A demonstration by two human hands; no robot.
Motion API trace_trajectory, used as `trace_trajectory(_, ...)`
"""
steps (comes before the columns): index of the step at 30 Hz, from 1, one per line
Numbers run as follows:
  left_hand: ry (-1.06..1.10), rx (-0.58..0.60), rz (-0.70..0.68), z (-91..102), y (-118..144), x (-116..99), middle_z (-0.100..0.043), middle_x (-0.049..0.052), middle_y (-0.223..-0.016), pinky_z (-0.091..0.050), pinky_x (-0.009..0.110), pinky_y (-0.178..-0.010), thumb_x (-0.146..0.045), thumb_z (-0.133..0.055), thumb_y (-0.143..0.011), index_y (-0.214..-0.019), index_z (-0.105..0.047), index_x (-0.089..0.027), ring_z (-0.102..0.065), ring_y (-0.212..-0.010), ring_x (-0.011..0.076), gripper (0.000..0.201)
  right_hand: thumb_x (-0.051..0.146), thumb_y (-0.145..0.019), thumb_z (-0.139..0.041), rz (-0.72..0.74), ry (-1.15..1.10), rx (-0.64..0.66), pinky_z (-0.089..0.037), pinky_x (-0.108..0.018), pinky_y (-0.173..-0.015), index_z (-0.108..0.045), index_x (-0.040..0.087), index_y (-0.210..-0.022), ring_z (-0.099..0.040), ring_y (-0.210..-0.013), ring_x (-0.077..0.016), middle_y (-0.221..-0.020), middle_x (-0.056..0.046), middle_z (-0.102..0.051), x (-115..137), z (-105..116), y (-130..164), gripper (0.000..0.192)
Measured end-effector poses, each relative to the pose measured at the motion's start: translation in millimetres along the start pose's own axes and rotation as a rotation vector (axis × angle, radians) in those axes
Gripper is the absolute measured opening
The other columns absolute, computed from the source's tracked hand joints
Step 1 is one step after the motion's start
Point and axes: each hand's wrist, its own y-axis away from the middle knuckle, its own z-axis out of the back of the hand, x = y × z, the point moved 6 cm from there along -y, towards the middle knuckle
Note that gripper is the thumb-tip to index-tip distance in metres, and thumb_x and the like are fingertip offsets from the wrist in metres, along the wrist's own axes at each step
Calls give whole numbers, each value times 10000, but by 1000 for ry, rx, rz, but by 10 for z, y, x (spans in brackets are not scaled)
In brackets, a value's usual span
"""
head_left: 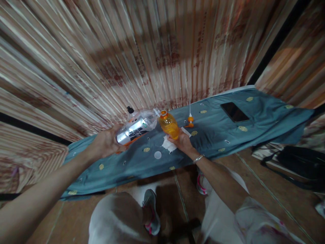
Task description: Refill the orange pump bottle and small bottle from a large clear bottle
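Amber bottle (169, 126): open-topped, above teal cloth (137, 161), lower end held in right hand (184, 141), fingers curled round. Clear bottle (139, 128): tilted, neck beside amber bottle's, gripped by fingers of left hand (111, 140).

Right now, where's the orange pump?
In the head view, the pump rests upside down on the cloth, just right of the picture's middle, between the orange bottle in the right hand and the phone.
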Motion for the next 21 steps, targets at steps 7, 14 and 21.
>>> trace_trajectory(7,-5,3,6,1,2,-2,-717,-22,-764,-493,293,-578,-427,-743,-612,-1445,-483,-216,-710,-651,245,897,375,-820,-805,-6,-7,12,-579,-339,-911,-572,136,-1312,-751,-1094,-315,-1149,-166,-778,47,53,15,594)
trace_trajectory(14,9,13,17,-11,-5,26,-712,-25,-742,-490,300,-572,-471,-744,-612,-1450,-476,-216,-707,-641,254,916,372,-808,-819,-9,-4,18,-579,-343,-934,-574,169,-1299,-747,-1104,-290,-1172,-138,-778,32,36,6,584)
trace_trajectory(21,1,11,21,6,24,-43,-715,-7,-745,-482,298,-572,-480,-731,-608,-1445,-477,-198,-717,-664,266,919,371,-813,-822,-3,2,6,-576,-349,-920,-582,133,-1299,-749,-1096,-324,-1155,-181,-771,28,25,9,592)
